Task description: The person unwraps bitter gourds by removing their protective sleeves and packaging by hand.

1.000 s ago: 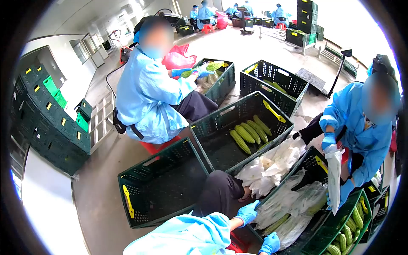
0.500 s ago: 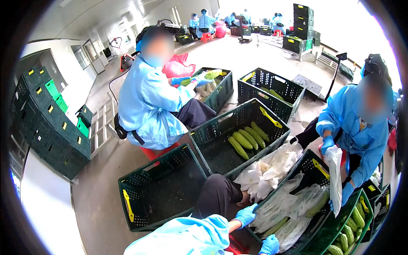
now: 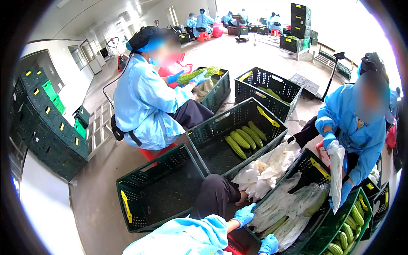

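Note:
My left hand (image 3: 244, 216), in a blue glove, is closed on the near rim of a dark green crate (image 3: 313, 170). Lower down at the bottom edge, my right hand (image 3: 269, 244) has its fingers drawn together beside the same crate; what they hold is too small to make out. Clear plastic bags (image 3: 274, 206) lie inside, and long green gourds (image 3: 275, 226) show in or under them. Loose white bags (image 3: 265, 172) are heaped just beyond the crate's left side.
An empty crate (image 3: 163, 191) is at my left; another (image 3: 204, 136) holds several gourds (image 3: 247, 139). A co-worker (image 3: 146, 100) holds a gourd (image 3: 198, 75); another (image 3: 357, 123) holds a bagged item (image 3: 336, 172). Gourds fill a crate (image 3: 321, 240) at lower right. Crates (image 3: 46, 119) stand stacked left.
The view has shifted slightly. The co-worker on the left has turned the head and raised the gourd a little. My two hands stay nearly where they were.

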`<state>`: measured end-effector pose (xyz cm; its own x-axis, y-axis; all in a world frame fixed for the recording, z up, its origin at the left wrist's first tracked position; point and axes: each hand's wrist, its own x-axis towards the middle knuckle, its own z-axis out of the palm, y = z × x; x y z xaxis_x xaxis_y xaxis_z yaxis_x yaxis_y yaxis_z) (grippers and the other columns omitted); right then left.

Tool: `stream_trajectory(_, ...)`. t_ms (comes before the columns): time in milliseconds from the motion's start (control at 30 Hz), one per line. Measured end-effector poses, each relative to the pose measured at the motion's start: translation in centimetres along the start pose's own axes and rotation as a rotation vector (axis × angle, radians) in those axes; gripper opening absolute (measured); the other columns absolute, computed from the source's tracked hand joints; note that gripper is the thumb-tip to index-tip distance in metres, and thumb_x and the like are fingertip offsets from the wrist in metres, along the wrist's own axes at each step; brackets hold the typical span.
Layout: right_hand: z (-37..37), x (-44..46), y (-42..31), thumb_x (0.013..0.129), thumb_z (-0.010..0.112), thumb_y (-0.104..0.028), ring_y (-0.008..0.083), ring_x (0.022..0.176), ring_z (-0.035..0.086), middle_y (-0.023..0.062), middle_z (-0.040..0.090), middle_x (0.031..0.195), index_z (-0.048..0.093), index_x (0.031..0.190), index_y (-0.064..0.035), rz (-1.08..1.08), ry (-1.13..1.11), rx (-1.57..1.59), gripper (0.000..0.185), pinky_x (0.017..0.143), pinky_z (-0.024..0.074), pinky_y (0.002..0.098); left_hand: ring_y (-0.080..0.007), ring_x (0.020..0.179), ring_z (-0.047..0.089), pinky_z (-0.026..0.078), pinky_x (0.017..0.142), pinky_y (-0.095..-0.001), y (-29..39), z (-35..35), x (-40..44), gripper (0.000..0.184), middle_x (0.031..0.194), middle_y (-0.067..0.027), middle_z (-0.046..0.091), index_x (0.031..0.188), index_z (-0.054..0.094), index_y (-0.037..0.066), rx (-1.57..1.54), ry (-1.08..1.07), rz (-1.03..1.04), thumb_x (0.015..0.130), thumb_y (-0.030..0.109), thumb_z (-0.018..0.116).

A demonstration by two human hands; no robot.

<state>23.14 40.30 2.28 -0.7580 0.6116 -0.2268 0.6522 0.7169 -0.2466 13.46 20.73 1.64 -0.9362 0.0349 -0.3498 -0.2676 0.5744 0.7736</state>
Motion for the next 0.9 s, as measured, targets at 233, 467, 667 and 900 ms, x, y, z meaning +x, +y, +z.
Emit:
stream_trajectory(233,0.5,0.3,0.4,0.092,0.043,-0.039,0.0299,0.052,0.063,0.0095,0.064,0.055,0.069,0.063,-0.0071,-0.058,-0.009,-0.048,0.051,0.050,0.0472,0.0439,-0.0353,0.116,0.056,0.046,0.095,-0.0406,-0.6,0.5,0.3,0.054,0.130,-0.0177,0.057,0.137,0.049,0.011,-0.008,0.014,-0.004,0.086,0.025,0.053)
stream_trajectory(467,-0.7,0.2,-0.3,0.092,0.043,-0.037,0.0321,0.057,0.065,0.0124,0.065,0.059,0.069,0.064,-0.0067,-0.024,-0.096,-0.025,0.049,0.051,0.0486,0.0453,-0.0344,0.119,0.054,0.045,0.097,-0.0404,0.2,-0.1,0.0,0.058,0.135,-0.0162,0.054,0.141,0.045,0.012,-0.012,-0.028,-0.047,0.084,0.021,0.052)
stream_trajectory(667,0.0,-0.2,0.7,0.090,0.048,-0.036,0.0365,0.070,0.068,0.0138,0.070,0.076,0.068,0.078,-0.0097,-0.247,-0.059,-0.229,0.035,0.058,0.0504,0.0568,-0.0348,0.119,0.054,0.044,0.097,-0.0406,0.7,-0.5,-0.3,0.058,0.134,-0.0169,0.054,0.141,0.045,0.012,-0.014,-0.016,-0.037,0.084,0.020,0.051)
stream_trajectory(900,1.4,1.0,1.1,0.097,0.040,-0.040,0.0276,0.049,0.061,0.0110,0.062,0.052,0.066,0.061,-0.0037,-0.057,-0.071,0.092,0.058,0.052,0.0456,0.0425,-0.0347,0.119,0.054,0.045,0.097,-0.0411,-0.1,0.3,0.1,0.055,0.134,-0.0168,0.055,0.140,0.046,0.012,0.000,0.009,-0.023,0.086,0.021,0.051)
